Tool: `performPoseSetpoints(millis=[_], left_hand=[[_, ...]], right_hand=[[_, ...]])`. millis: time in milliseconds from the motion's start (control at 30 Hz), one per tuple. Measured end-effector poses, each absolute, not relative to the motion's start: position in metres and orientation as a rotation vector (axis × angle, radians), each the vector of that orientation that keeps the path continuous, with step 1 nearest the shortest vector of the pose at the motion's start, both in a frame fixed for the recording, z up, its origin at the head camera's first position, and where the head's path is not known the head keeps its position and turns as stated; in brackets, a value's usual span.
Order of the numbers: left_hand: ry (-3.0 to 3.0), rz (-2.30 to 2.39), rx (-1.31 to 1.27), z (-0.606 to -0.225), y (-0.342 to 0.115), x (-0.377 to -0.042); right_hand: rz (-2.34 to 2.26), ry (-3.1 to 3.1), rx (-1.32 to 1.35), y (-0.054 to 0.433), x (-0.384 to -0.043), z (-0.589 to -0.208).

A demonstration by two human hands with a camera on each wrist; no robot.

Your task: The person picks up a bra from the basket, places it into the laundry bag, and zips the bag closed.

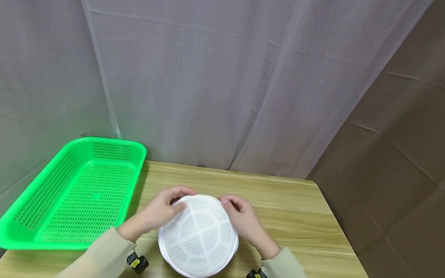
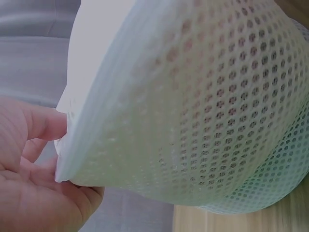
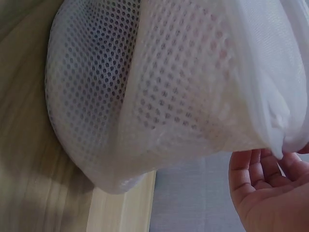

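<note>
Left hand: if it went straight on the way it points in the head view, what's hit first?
The white mesh bag: the left hand grips its edge. Beyond that, probably the grey curtain behind the table, though depth is unclear.

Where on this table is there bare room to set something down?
Mainly the wooden tabletop between the right hand and the brown cloth. A shallower strip lies beyond both hands, bordered by the grey cloth. The green basket looks bare inside too. Crowded: the near middle, with the white mesh bag, and between basket and left hand.
</note>
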State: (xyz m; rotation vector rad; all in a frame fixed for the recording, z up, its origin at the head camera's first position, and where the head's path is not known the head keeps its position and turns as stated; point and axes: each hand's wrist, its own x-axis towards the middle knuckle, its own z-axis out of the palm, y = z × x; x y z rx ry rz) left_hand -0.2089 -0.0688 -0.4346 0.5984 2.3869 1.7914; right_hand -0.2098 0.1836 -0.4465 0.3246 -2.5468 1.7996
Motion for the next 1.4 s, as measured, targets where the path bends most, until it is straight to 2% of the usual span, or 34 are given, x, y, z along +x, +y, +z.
performPoseSetpoints(millis=[267,500,767,1067,1400], left_hand=[[2.395,1.772,0.667,-0.435,-0.063,-0.209],[2.395,1.744,0.655,-0.435,-0.061,-0.208],[2.423,1.701,0.664,-0.435,-0.064,-0.207],[2.434,1.691,0.649,-0.438,-0.065,-0.207],[2.434,1.718,0.668,-0.439,-0.067,-0.208]], right_hand=[[1.697,-2.632,0.371,0.181,-0.209,-0.443],[1.752,-2.652,0.470,0.175,-0.193,-0.418],[1.752,-2.713,0.503,0.181,-0.202,-0.444],[1.775,-2.751,0.559,0.177,-0.190,-0.420],[1.955,-2.721,0.571,0.176,-0.191,-0.422]])
